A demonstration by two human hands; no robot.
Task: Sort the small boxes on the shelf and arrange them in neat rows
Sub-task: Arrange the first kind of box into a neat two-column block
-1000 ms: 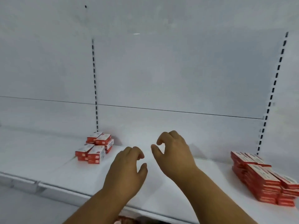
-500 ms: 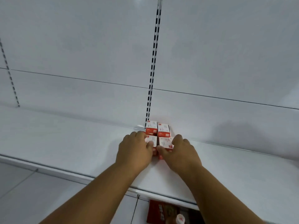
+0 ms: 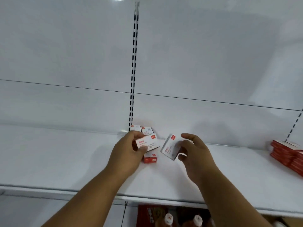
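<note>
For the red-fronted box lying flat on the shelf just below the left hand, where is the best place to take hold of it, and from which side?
Probably across its two short ends, coming from above. The box lies flat on the shelf, so only the top and sides are free. The left hand crowds its left end, so the right hand has the clearer approach.

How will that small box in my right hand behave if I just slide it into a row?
The box looks like thin card: probably light and fairly stiff. Its flat faces suggest it should slide, not roll. The right hand holds it tilted, so it may flop flat when released.
</note>
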